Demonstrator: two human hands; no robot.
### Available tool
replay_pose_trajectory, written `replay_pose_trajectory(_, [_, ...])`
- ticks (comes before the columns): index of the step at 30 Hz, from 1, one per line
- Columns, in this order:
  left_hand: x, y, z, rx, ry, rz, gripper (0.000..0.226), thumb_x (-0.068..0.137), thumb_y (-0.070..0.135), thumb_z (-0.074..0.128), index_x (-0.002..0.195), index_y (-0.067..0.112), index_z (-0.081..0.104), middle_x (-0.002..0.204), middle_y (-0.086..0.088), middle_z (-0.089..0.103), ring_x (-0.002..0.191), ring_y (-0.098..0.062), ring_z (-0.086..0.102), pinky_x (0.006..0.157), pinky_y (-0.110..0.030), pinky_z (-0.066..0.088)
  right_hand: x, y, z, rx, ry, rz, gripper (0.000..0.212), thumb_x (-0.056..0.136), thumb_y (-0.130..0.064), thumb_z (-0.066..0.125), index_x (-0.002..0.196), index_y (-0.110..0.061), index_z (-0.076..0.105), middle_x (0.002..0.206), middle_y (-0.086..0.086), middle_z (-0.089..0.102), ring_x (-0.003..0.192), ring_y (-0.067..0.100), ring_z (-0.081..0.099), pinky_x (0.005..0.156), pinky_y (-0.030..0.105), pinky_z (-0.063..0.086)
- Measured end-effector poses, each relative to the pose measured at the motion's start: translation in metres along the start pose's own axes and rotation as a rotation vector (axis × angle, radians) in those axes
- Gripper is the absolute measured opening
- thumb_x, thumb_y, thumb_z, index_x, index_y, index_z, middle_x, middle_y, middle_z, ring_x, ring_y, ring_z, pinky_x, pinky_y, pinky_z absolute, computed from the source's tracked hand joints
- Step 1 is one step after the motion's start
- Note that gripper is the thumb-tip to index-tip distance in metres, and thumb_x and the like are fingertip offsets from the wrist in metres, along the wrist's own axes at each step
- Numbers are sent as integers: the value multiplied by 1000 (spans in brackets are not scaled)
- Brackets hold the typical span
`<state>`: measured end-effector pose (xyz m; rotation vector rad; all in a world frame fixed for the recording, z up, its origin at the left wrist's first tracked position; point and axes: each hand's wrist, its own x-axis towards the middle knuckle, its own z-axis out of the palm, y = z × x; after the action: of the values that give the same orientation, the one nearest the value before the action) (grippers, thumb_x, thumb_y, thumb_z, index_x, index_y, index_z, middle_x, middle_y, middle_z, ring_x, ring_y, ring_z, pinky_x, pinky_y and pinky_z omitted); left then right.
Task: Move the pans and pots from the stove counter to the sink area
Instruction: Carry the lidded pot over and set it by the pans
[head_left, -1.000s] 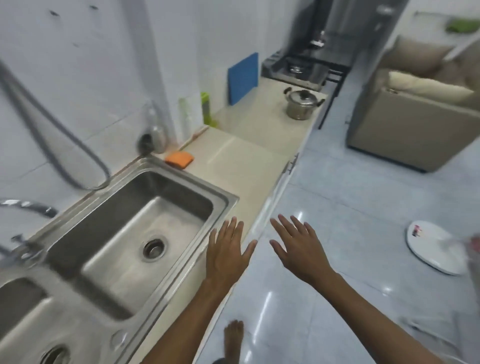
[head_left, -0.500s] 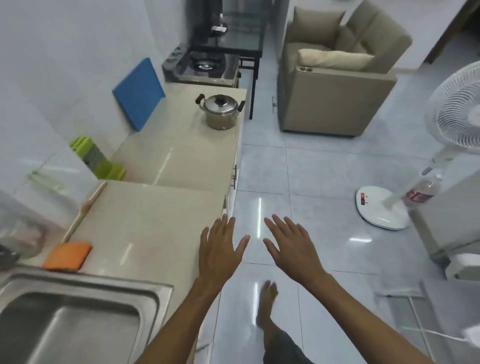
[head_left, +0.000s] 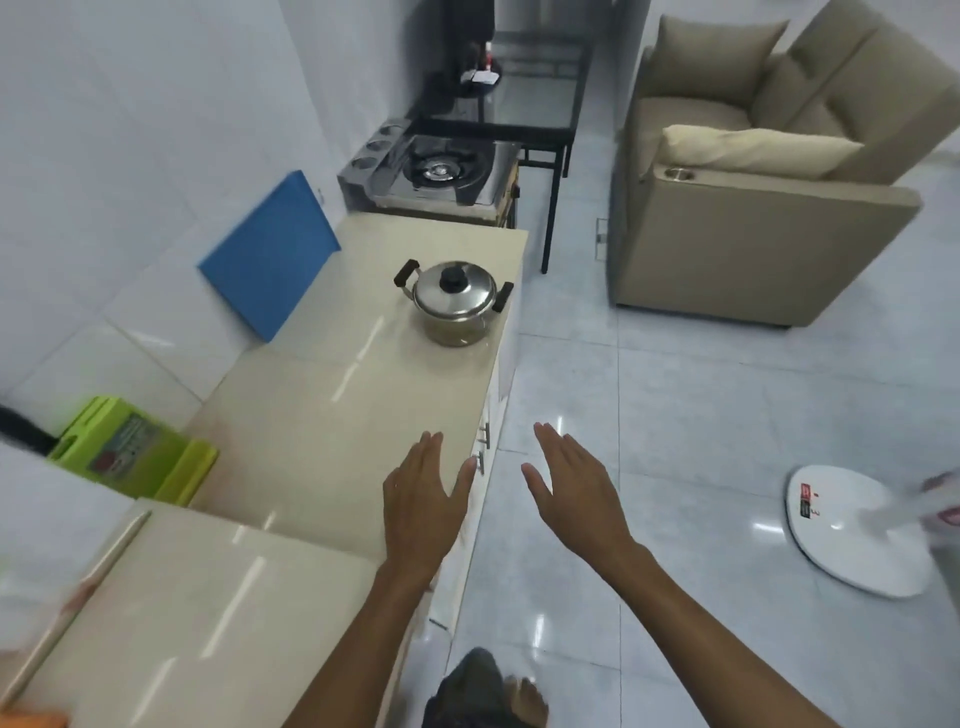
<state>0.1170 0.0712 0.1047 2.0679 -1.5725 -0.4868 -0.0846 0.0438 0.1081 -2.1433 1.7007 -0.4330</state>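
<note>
One lidded pot (head_left: 453, 303), one blue board (head_left: 270, 254), one stove (head_left: 435, 174), one armchair (head_left: 769, 208) — and two empty hands, left hand (head_left: 422, 506) and right hand (head_left: 574, 491).

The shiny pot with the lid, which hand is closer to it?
Left. The left hand hovers over the counter below the pot; the right hand is over the floor.

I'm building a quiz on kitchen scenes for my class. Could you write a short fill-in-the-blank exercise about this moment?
1. The lidded stainless steel pot with two dark side handles stands on the beige ____.
2. Both the left hand and the right hand are open and hold ____.
3. The flat board leaning against the white tiled wall is ____ in colour.

Missing words: counter; nothing; blue
</note>
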Motion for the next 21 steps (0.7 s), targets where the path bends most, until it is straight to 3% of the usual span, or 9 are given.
replay_pose_trajectory(9, [213,5,23,-40,91,-62,62,99,48,54,146,8,48,152,-13,52,140,-28,49,115,-46,38,207,31,9,37,-32,2,60,106,-45,39,157,-15,31,161,3,39,148,25,35,117,39,30])
replay_pose_trajectory(17, [400,-2,42,-91,46,-185,46,99,28,59,141,8,51,133,-16,65,121,-38,60,103,-50,46,376,41,28,117,-124,213,59,106,-43,38,156,-13,31,148,10,55,128,31,56,100,43,47])
replay_pose_trajectory(19, [436,-4,42,-82,35,-204,49,99,27,59,143,8,50,137,-18,62,124,-39,58,105,-51,44,405,41,31,116,-105,226,58,105,-43,40,155,-13,33,141,10,61,120,32,60,91,43,50])
replay_pose_trajectory(21, [465,-8,44,-65,1,-218,49,100,28,57,146,12,49,143,-14,59,128,-36,55,110,-52,41,423,43,34,102,-137,271,60,106,-43,38,155,-10,32,140,12,61,120,33,60,92,42,50])
